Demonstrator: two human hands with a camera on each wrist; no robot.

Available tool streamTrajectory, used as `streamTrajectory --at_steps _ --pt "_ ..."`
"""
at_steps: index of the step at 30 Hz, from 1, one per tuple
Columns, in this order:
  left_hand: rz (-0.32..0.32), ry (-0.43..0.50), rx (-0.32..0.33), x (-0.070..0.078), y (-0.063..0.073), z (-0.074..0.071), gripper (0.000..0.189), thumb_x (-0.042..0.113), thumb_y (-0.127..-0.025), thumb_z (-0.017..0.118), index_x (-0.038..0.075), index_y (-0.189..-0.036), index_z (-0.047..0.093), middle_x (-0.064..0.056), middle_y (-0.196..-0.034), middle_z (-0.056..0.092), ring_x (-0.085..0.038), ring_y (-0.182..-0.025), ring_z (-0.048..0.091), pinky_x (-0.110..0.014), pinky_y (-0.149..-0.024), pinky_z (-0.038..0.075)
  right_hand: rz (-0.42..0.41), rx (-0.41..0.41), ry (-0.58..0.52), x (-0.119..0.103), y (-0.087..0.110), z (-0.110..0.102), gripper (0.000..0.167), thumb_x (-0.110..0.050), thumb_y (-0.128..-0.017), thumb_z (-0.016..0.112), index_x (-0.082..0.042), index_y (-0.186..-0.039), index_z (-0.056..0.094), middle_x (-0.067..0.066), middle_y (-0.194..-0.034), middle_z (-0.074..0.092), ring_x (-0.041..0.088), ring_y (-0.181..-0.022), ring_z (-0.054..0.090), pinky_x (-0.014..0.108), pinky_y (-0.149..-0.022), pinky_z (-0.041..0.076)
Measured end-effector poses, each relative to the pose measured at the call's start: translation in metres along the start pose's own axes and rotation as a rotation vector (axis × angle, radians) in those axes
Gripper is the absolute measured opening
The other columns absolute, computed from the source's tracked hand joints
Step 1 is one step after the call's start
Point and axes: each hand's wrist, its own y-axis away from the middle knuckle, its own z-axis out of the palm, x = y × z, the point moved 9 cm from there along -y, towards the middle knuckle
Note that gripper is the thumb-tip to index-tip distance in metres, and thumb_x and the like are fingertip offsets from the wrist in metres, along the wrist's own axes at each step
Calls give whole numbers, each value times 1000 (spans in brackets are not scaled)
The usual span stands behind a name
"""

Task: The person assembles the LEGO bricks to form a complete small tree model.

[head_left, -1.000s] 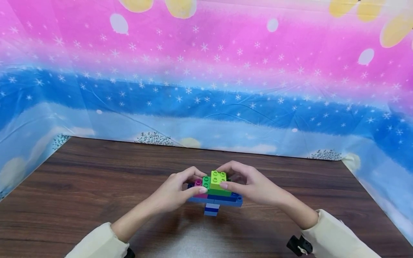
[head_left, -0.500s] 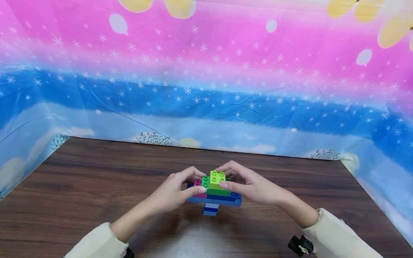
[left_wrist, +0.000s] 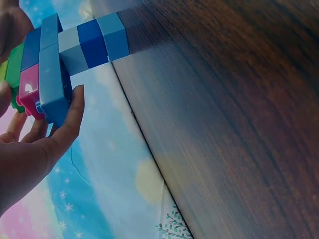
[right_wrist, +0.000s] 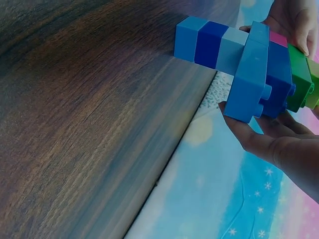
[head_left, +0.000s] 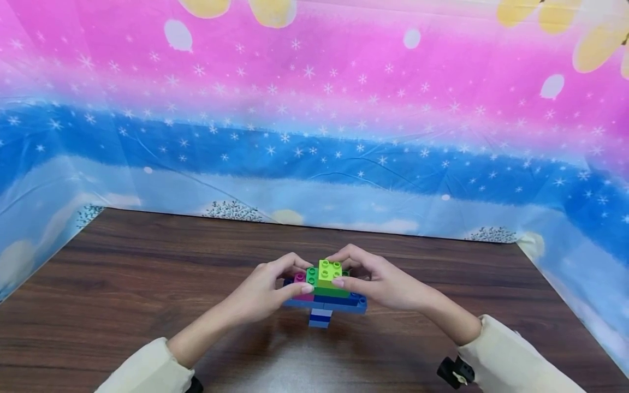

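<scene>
A toy brick build stands upright in the middle of the head view, its narrow stem (head_left: pixel 320 318) of blue and grey-blue bricks appearing to rest on the table. A wide light-blue layer (head_left: pixel 339 308) crosses the stem. Above it come a dark blue brick (head_left: pixel 331 299), a magenta brick (left_wrist: pixel 30 82), green bricks (head_left: pixel 334 292) and a lime brick (head_left: pixel 329 267) on top. My left hand (head_left: pixel 267 284) grips the left side, thumb in front near the green, fingers behind. My right hand (head_left: pixel 383 278) holds the other side, thumb against the lime brick. Its fingertips are partly hidden behind the build.
The dark wooden table (head_left: pixel 172 262) runs back to a pink and blue snowflake cloth (head_left: pixel 314 153), which hangs behind and at both sides. A black device (head_left: pixel 456 372) sits at the right cuff.
</scene>
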Motion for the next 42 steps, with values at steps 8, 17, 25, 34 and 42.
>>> streamTrajectory --at_steps 8,17,25,34,42 --pt "4 -2 5 0 0 -1 25 22 -91 57 7 -111 54 -4 -99 62 -16 -90 58 -36 -80 47 -2 7 34 -1 -2 -2 31 -22 -95 52 -14 -124 46 3 -104 60 16 -87 57 32 -71 48" --pt "8 -15 8 0 0 -1 26 23 -91 57 7 -112 54 -4 -99 62 -16 -90 58 -36 -80 47 -1 10 31 1 1 -2 34 -23 -95 51 -16 -128 44 4 -108 59 17 -95 57 34 -76 48" --pt "6 -25 13 0 0 0 27 24 -91 57 8 -112 54 -3 -99 62 -15 -91 57 -36 -80 46 14 -15 21 0 8 -2 42 -24 -94 53 -22 -134 40 1 -117 55 15 -104 55 34 -84 46" --pt "5 -11 0 1 0 1 28 23 -92 57 7 -114 53 -5 -103 61 -17 -94 57 -35 -81 47 75 -39 54 15 19 -2 55 -24 -88 63 -13 -135 37 8 -118 53 21 -103 56 34 -85 47" --pt "-9 -17 10 -1 1 1 29 24 -91 57 7 -115 53 -5 -103 61 -17 -95 57 -34 -81 48 117 -47 142 28 30 4 58 -22 -83 69 -11 -133 40 6 -120 50 17 -94 55 31 -79 49"
